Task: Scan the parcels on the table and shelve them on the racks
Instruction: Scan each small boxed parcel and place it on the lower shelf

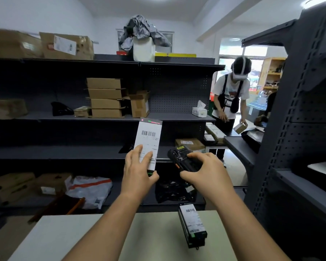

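Observation:
My left hand [138,169] holds a slim dark parcel [149,140] upright by its lower end, its white barcode label facing me. Just to the right, my right hand [203,170] grips a black handheld scanner [179,156], whose head points up and left toward the parcel. Another slim dark parcel with a white label [192,226] lies on the pale table [64,236] below my right arm. Dark metal racks [177,117] stand behind the table.
Cardboard boxes [105,97], a tissue pack [199,110] and bagged parcels [90,189] sit on the rack shelves. A second dark rack [290,129] rises at the right. Another person [231,95] stands at the back right, holding a small box.

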### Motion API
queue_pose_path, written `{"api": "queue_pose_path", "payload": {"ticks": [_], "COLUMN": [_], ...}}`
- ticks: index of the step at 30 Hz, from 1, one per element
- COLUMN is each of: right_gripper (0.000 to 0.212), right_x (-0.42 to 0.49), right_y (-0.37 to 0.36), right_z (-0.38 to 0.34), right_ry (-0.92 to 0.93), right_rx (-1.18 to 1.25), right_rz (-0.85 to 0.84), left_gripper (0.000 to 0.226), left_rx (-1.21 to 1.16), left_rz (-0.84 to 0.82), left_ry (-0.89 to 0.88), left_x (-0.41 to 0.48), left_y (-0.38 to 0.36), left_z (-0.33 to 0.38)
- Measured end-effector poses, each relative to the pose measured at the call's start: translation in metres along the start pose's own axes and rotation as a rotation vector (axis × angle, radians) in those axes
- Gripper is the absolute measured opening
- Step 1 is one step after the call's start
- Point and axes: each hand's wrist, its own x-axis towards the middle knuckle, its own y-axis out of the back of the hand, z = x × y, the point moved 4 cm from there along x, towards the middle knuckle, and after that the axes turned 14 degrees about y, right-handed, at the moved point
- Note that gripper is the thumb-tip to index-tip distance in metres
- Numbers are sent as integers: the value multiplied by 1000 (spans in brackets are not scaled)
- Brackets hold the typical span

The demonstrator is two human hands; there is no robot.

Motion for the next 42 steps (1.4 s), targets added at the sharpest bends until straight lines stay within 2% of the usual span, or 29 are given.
{"api": "queue_pose_path", "payload": {"ticks": [11, 19, 27, 31, 37, 42], "right_gripper": [51, 56, 56, 54, 57, 56], "right_x": [-7, -7, -17, -31, -77, -152], "right_y": [24, 44, 36, 31, 44, 87], "right_z": [-1, 16, 28, 23, 2, -21], "right_ry": [23, 0, 7, 41, 35, -25], "right_rx": [18, 112, 152, 109, 19, -171], "right_rz": [-43, -68, -56, 52, 312, 597], "left_gripper": [63, 65, 61, 61, 59, 58], "left_rx": [65, 72, 123, 54, -132, -352], "left_rz": [34, 59, 52, 33, -48, -175], "left_ry": [-13, -39, -11, -13, -85, -289], "left_x": [9, 15, -1, -12, -33, -74], "left_y": [1, -6, 4, 21, 44, 54], "left_z": [8, 33, 29, 27, 50, 101]}}
